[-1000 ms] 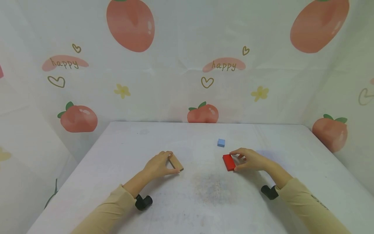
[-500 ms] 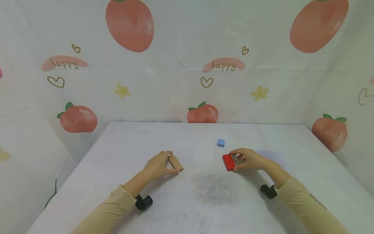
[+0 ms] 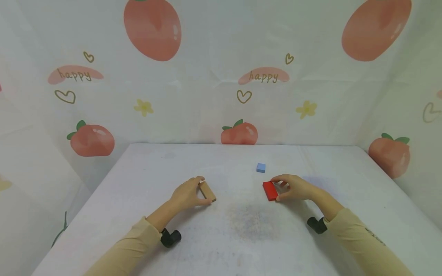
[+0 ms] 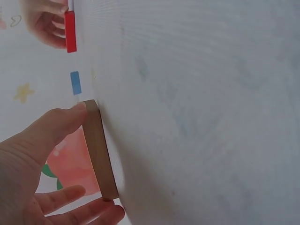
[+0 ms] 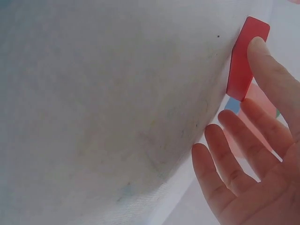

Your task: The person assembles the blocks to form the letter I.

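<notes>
My left hand [image 3: 185, 194] pinches a flat tan wooden block [image 3: 208, 191] lengthwise, thumb at the near end and fingers at the far end. In the left wrist view this wooden block [image 4: 100, 152] lies close over the white tabletop, its thin side facing the camera. On the other side, my right hand [image 3: 297, 188] holds a flat red block [image 3: 270, 191] by its ends. The right wrist view has the thumb on one end of the red block [image 5: 243, 61] and the index fingertip at the other, the remaining fingers spread apart from it.
A small blue block [image 3: 261, 168] stands on the white table [image 3: 238, 245] beyond the red one. Black wrist cameras [image 3: 170, 238] hang under both sleeves close to the tabletop. Behind the table hangs a white curtain [image 3: 193, 76] printed with peaches.
</notes>
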Demonstrator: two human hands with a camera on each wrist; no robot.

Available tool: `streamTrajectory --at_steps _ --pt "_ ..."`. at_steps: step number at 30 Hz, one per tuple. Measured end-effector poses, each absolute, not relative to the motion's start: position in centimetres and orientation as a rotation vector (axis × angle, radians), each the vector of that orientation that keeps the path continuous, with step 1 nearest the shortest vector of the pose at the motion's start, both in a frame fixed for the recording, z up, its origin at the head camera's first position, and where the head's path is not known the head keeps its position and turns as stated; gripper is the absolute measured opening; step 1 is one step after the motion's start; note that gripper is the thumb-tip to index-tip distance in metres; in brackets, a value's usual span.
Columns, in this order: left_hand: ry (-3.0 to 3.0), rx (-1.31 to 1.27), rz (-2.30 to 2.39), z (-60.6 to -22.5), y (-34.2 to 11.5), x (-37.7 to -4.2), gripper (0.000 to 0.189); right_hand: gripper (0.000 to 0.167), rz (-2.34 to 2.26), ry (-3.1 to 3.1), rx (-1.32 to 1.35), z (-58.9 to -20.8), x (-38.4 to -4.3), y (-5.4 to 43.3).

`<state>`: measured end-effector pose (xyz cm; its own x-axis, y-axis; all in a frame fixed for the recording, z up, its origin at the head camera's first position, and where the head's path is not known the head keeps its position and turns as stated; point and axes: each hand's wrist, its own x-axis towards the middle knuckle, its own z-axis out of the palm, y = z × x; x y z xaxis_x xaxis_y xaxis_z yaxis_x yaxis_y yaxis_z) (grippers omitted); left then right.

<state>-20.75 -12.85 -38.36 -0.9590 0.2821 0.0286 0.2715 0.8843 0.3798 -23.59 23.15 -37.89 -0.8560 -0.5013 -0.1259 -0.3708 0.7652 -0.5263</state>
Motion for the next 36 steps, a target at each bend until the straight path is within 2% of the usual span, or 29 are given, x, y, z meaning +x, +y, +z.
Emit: streamTrajectory --at_steps 36 --pt "2.926 0.615 0.826 -38.1 -12.49 -21.37 0.071 0.058 -0.748 2.685 -0.642 -37.53 -23.16 22.85"
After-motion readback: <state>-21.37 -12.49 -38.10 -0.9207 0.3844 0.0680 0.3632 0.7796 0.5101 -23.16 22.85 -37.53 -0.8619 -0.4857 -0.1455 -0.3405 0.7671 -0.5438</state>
